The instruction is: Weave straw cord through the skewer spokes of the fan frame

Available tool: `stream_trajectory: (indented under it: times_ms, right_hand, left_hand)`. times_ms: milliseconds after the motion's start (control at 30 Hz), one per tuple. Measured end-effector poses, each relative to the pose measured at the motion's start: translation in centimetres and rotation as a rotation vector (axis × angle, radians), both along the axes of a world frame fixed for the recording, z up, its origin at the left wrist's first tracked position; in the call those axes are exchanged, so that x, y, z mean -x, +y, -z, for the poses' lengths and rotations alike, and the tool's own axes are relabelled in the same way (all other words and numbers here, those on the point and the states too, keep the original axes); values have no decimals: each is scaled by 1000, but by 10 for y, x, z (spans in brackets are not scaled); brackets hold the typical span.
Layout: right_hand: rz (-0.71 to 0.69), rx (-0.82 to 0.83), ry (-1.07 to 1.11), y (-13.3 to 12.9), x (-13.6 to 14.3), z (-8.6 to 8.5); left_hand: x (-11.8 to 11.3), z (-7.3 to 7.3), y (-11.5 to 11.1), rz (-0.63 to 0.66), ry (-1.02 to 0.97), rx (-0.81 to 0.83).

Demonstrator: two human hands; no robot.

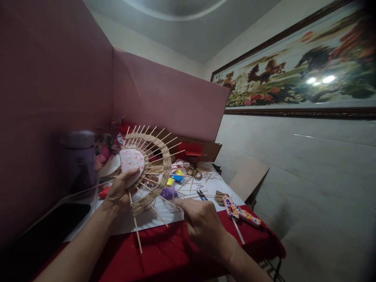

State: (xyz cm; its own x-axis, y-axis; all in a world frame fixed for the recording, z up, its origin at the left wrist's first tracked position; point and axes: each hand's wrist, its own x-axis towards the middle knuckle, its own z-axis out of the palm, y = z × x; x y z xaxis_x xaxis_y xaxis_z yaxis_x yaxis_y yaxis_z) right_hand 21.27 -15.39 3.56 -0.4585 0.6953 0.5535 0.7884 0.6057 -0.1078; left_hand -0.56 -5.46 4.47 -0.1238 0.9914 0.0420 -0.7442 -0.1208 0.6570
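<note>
Left hand [122,190]: you clasp the dotted pad [132,159]
Woven piece [167,156]: above the table [167,254], spreading far and right of your grip
Right hand [202,217]: curled near the spokes [159,216]; cannot tell what you pinch

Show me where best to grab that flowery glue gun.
I'd suggest the glue gun's patterned handle, coming from the right: the handle points that way, while the clear stick juts out on the near side, where it might obstruct a straight-on reach.
</note>
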Motion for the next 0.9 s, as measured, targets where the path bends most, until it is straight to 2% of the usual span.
stream_trajectory:
  times_ms: [167, 333, 567, 700, 900]
  right_hand:
    - [-124, 139, 216, 6, -12, 4]
    - [-266, 252, 422, 18, 5, 18]
    - [-238, 198, 544, 28, 31, 39]
    - [-297, 237, 570, 22, 37, 37]
    - [-221, 324, 550, 6, 35, 27]
  left_hand:
    - [2, 0, 1, 50, -50, 41]
    - [1, 0, 2, 92, -77, 75]
    - [1, 4, 6, 137, -107, 83]
    - [-1, 2, 3, 123, -95, 82]
    - [-7, -5, -4, 40, -102, 109]
